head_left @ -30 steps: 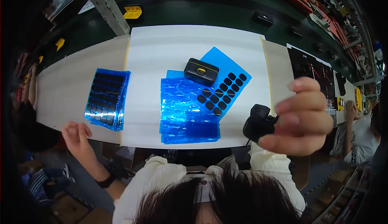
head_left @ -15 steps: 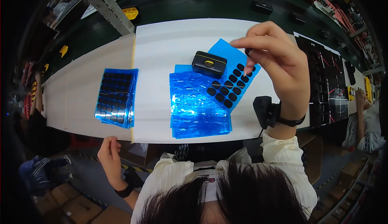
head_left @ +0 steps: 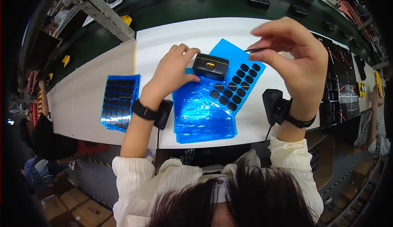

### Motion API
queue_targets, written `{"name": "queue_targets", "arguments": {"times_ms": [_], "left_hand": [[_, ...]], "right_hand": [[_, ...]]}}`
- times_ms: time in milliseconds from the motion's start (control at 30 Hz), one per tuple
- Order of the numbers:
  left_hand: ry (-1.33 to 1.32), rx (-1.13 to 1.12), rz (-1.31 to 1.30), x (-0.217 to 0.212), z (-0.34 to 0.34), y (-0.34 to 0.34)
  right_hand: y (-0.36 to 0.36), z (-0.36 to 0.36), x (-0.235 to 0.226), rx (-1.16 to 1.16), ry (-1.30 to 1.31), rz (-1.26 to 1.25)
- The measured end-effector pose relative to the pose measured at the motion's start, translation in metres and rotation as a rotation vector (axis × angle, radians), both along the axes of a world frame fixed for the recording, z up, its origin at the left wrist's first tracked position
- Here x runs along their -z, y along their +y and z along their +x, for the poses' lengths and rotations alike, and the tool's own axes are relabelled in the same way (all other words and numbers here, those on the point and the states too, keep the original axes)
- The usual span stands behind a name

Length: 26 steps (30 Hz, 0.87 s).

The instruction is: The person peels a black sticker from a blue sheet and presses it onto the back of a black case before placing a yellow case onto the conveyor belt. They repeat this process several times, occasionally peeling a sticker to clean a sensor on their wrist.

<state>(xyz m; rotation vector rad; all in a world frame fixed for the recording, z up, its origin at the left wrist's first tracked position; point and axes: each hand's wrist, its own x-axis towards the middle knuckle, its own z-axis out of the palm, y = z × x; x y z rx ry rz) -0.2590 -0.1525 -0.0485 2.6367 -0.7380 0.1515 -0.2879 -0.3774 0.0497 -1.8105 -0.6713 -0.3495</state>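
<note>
Black case point(head_left: 211, 66) sits on the white desk point(head_left: 163, 42), resting across the top of a blue sheet point(head_left: 235, 81) that carries rows of small black oval pads point(head_left: 233, 91). Her left hand point(head_left: 174, 69) lies against the case's left end, fingers curled loosely around it, touching it. Her right hand point(head_left: 292, 59) is raised above the sheet's right corner, thumb and forefinger pinched on a thin dark sliver point(head_left: 257, 50); what it is I cannot tell. A stack of shiny blue sheets point(head_left: 202, 116) lies just below the case, nearer her. Well to the left lies another blue sheet of pads point(head_left: 118, 102). Both wrists wear black bands with small black boxes. Black trays point(head_left: 342, 91) sit at the desk's right end.
</note>
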Motion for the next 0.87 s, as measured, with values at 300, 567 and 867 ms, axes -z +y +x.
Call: {"name": "queue_targets", "arguments": {"times_ms": [300, 567, 867], "left_hand": [[0.094, 0.023, -0.044, 0.034, 0.029, -0.009], [0.115, -0.049, -0.48, -0.028, 0.007, -0.014], [0.415, 0.276, -1.106, -0.071, -0.018, -0.021]], "right_hand": [[-0.002, 0.012, 0.005, -0.036, -0.069, 0.026], [0.003, 0.02, 0.017, -0.056, 0.02, -0.053], [0.014, 0.016, 0.019, -0.291, 0.218, 0.336]]}}
